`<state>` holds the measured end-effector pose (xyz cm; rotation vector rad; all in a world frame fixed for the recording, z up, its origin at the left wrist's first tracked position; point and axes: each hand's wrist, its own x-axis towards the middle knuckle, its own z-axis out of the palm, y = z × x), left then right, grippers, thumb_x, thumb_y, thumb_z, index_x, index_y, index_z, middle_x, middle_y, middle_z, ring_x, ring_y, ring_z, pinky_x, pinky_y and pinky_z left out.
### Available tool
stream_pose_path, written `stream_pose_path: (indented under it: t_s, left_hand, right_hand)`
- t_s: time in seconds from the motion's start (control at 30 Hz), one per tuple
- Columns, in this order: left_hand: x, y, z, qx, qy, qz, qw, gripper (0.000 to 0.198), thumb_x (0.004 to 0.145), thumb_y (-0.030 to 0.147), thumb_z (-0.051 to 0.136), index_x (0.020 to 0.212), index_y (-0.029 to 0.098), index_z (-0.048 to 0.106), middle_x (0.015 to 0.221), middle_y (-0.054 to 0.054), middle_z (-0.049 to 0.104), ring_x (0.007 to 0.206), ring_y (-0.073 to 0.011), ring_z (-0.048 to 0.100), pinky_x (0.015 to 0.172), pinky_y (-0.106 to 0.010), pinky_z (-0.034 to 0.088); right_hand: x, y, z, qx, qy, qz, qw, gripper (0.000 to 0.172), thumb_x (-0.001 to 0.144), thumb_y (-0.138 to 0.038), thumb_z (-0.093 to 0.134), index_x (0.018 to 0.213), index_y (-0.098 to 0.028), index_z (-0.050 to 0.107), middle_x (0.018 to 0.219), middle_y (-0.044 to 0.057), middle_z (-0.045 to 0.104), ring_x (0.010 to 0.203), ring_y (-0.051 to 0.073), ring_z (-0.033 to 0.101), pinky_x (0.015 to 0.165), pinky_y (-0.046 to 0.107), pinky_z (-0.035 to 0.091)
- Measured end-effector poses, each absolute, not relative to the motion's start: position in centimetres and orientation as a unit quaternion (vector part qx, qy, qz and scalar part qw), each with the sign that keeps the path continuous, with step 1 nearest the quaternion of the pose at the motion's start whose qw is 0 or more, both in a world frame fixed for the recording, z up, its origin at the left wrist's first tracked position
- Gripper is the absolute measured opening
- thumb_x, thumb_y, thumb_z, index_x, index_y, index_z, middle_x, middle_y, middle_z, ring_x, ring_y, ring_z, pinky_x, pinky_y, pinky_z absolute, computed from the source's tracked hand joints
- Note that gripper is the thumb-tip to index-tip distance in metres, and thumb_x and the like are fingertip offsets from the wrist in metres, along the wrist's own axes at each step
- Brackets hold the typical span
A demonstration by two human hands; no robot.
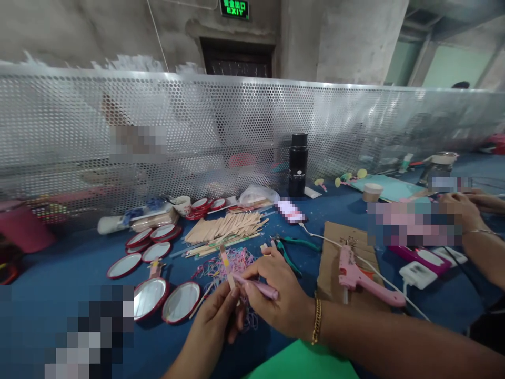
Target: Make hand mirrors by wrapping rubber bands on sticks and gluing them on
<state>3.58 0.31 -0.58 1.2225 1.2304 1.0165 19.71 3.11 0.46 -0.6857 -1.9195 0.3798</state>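
My left hand (221,310) is closed on a flat wooden craft stick (225,259), which stands up tilted from its fingers and has yellow and pinkish patches near the top. My right hand (282,302), with a gold bracelet at the wrist, is wrapped round a pink-purple pen (268,290). The pen's tip meets the stick or lies just in front of it; exact contact is hard to make out. Behind and below both hands lies a tangle of pink and purple strings (240,259). A heap of plain craft sticks (224,226) lies just beyond.
Several red-rimmed round mirrors (181,302) lie left. At right are teal-handled pliers (290,255) and a pink glue gun (351,273) on cardboard (328,252). A black thermos (298,168) stands by the perforated metal screen (252,121). Another person's hands (465,210) work at far right.
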Motion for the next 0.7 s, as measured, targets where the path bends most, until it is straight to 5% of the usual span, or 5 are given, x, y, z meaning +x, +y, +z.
stream_pose_path:
  t_s: [0.5, 0.7]
  left_hand:
    - [4.1, -0.2, -0.1, 0.492, 0.524, 0.437, 0.541, 0.041, 0.079, 0.057, 0.062, 0.075, 0.017, 0.056, 0.049, 0.005, 0.053, 0.037, -0.0054, 0.037, 0.037, -0.016, 0.026]
    - [4.3, -0.2, 0.2, 0.518, 0.523, 0.429, 0.524, 0.039, 0.080, 0.057, 0.061, 0.076, 0.018, 0.055, 0.050, 0.005, 0.053, 0.038, -0.0063, 0.039, 0.038, -0.017, 0.028]
  right_hand:
    - [20.2, 2.7, 0.8, -0.296, -0.791, 0.176, 0.505, 0.017, 0.084, -0.016, 0.055, 0.099, -0.023, 0.059, 0.090, -0.001, 0.069, 0.086, 0.016, 0.063, 0.107, 0.042, 0.024]
    - [20.3, 2.9, 1.3, -0.313, -0.772, 0.183, 0.522, 0.007, 0.087, -0.020, 0.053, 0.081, -0.021, 0.058, 0.074, -0.001, 0.063, 0.074, 0.016, 0.058, 0.091, 0.038, 0.036]
